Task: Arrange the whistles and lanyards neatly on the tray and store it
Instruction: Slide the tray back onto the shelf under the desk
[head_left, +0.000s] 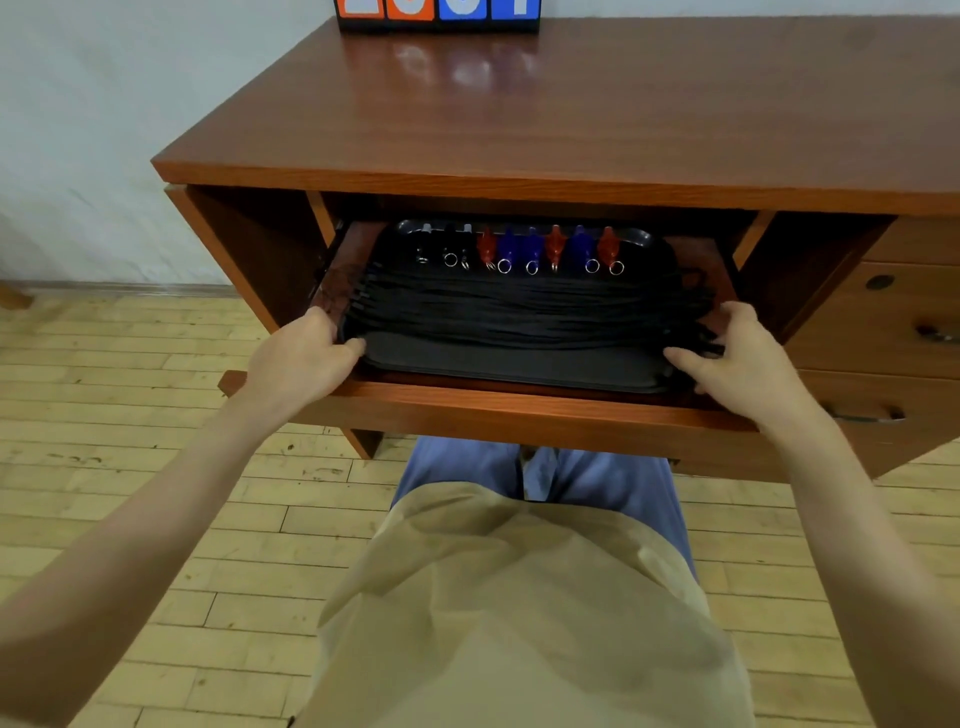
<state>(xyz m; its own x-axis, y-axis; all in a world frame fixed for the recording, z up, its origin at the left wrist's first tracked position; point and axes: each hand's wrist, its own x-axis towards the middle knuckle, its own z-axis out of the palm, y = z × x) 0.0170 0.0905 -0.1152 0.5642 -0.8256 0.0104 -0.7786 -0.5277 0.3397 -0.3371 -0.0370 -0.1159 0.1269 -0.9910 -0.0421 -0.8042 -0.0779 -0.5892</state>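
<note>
A black tray (498, 361) lies inside the pulled-out desk drawer (519, 410). Along its far edge stands a row of several whistles (524, 247) in black, red and blue, each with a metal ring. Black lanyards (524, 306) lie stretched in parallel lines across the tray's middle. My left hand (298, 358) grips the tray's near left corner, thumb on its rim. My right hand (737, 356) holds the near right corner, fingers curled over the rim and the lanyard ends.
The wooden desk top (571, 104) overhangs the drawer's back half. A scoreboard with orange and blue cards (439, 15) stands at the desk's far edge. More drawers with handles (883, 353) are on the right. Wooden floor below; my legs are under the drawer.
</note>
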